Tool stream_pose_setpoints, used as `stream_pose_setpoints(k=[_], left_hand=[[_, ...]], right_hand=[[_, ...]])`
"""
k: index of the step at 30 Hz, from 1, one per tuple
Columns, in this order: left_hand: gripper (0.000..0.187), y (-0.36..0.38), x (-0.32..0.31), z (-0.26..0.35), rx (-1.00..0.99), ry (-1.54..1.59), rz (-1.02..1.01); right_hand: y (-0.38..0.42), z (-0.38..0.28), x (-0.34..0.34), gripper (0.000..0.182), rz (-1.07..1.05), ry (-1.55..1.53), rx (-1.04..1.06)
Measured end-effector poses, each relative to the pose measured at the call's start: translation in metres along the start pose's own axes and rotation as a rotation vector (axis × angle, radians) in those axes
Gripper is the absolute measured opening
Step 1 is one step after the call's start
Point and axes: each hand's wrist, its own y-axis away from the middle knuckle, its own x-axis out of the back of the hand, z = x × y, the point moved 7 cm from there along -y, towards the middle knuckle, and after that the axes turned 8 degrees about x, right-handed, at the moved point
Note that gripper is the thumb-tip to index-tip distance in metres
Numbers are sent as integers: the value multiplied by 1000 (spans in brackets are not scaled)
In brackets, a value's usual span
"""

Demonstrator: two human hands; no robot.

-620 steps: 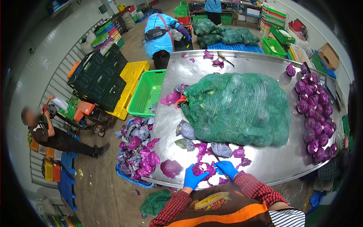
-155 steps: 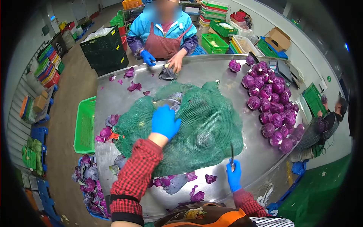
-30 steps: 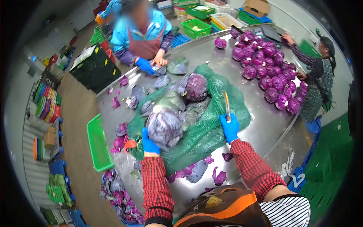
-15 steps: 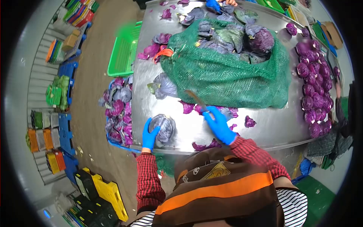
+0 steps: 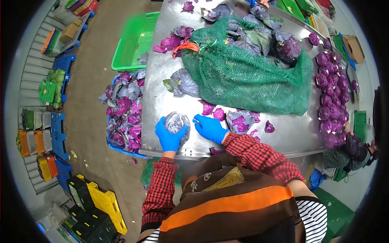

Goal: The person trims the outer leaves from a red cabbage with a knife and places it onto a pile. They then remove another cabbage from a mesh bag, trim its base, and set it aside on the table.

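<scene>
My left hand (image 5: 171,135), in a blue glove, grips a red cabbage (image 5: 176,121) with dull purple outer leaves at the table's near edge. Just right of it, my gloved right hand (image 5: 211,128) is closed, fingertips pointing at the cabbage without touching it. The knife seen in that hand earlier is hardly visible now; its blade is hidden or edge-on. Beyond the hands lies a green mesh sack (image 5: 251,87) with whole cabbages (image 5: 289,47) in its open mouth. Loose purple leaves (image 5: 242,121) are scattered in front of the sack.
Trimmed purple cabbages (image 5: 333,97) are piled along the right of the metal table (image 5: 160,107). A blue crate of leaves (image 5: 125,109) and a green crate (image 5: 135,44) stand left of the table. A co-worker's hand (image 5: 264,3) shows at the far edge, another person (image 5: 356,152) at right.
My right hand has moved left, close to the cabbage, and the knife blade has dropped from sight. My left hand has shifted further over the cabbage. The whole view has shifted slightly.
</scene>
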Motion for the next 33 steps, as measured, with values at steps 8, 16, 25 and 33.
stream_pose_setpoints(k=[8, 16, 25, 33], left_hand=[[84, -12, -2, -2, -10, 33, -38], [81, -16, -5, 0, -39, 49, -92], [79, -20, -2, 5, -114, 60, -91], [87, 14, 16, -33, -117, 253, -90]], right_hand=[[-15, -21, -13, 15, -3, 243, 139], [-25, -2, -34, 16, -36, 353, 163], [-26, 5, -40, 17, -160, 325, 76], [-29, 49, -65, 20, -166, 343, 37]])
